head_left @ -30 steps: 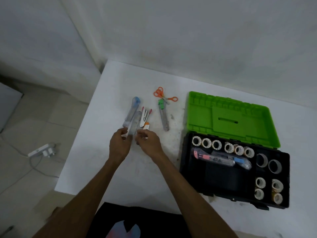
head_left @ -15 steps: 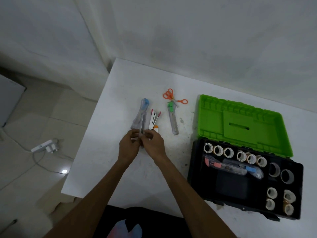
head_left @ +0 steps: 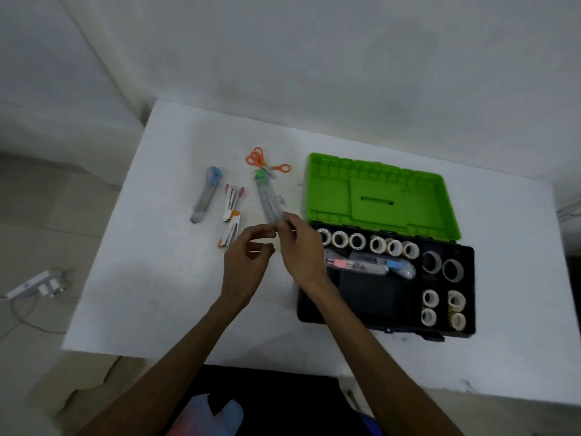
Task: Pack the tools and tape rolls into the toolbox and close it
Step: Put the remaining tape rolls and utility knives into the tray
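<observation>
Green-capped cutter [head_left: 269,201] pinched by right hand [head_left: 300,248]; left hand [head_left: 248,262] loosely curled (holds nothing).

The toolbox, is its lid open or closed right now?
Open. The toolbox has its green lid swung back flat on the table, exposing tape rolls and cutters inside.

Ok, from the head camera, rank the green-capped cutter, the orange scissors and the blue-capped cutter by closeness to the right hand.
1. Green-capped cutter: the right hand pinches its near end.
2. Orange scissors: beyond that cutter's far end.
3. Blue-capped cutter: farthest, out to the left.
</observation>
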